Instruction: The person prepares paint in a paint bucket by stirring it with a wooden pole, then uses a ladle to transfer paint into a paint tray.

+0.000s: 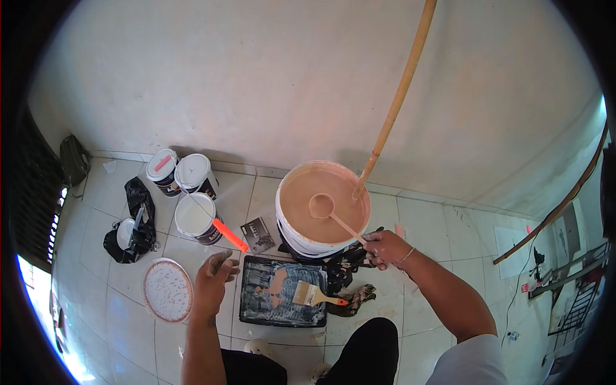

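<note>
My right hand (385, 249) is closed round the handle of a ladle (321, 205), whose bowl rests at the surface of the pinkish-brown paint in a large white bucket (278, 215). A long bamboo stick (398, 102) stands in the same paint, leaning up to the right. My left hand (217, 268) hangs with bent, parted fingers and nothing in it, left of the black paint tray (256, 305). A brush (313, 294) with an orange-tipped handle lies across that tray. Just above my left hand is the orange handle of a roller (230, 235).
Three smaller white-lidded buckets (194, 173) stand near the wall at the left. A paint-spattered lid (168, 290) and a black plastic bag (141, 199) lie on the tiles. Dark, dirty cloth (351, 301) lies beside the tray. Another pole (558, 215) leans at the right.
</note>
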